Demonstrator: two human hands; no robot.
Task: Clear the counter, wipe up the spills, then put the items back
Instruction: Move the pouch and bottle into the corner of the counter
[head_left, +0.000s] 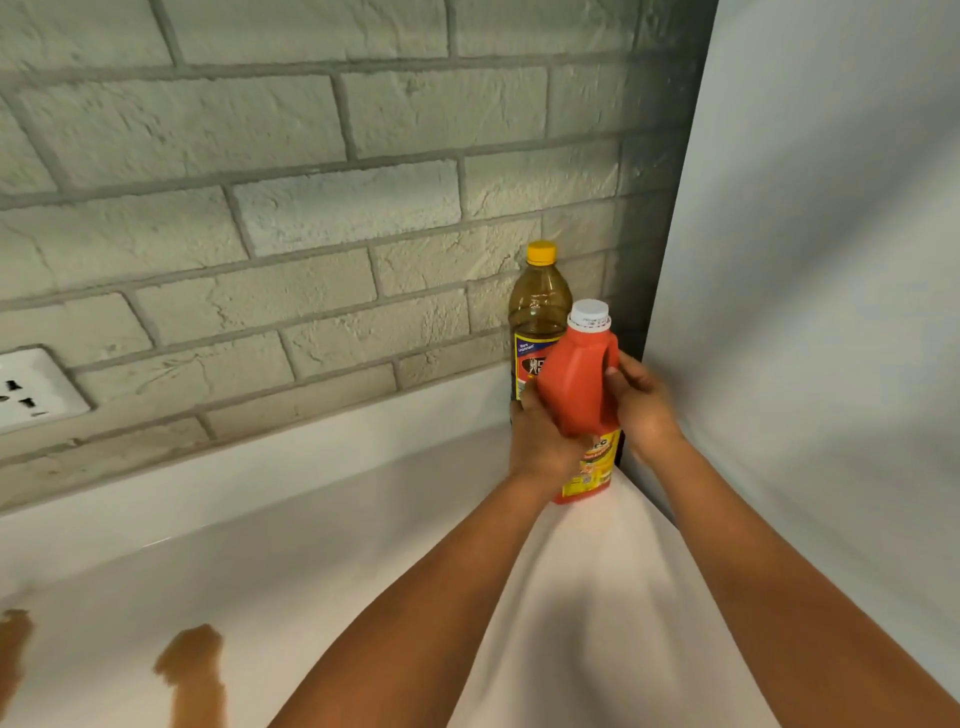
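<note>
An orange jug (576, 384) with a white cap and yellow label stands in the far right corner of the white counter (311, 545). My left hand (540, 441) grips its left side and my right hand (641, 405) curls round its handle. Behind it, against the brick wall, stands a brown bottle (537, 312) with a yellow cap. Brown spills (195, 670) lie on the counter at the lower left, with another patch (13, 639) at the left edge.
A white panel (810, 291) rises on the right and closes off the corner. The grey brick wall (260, 208) runs along the back, with a white power socket (36, 387) at the left.
</note>
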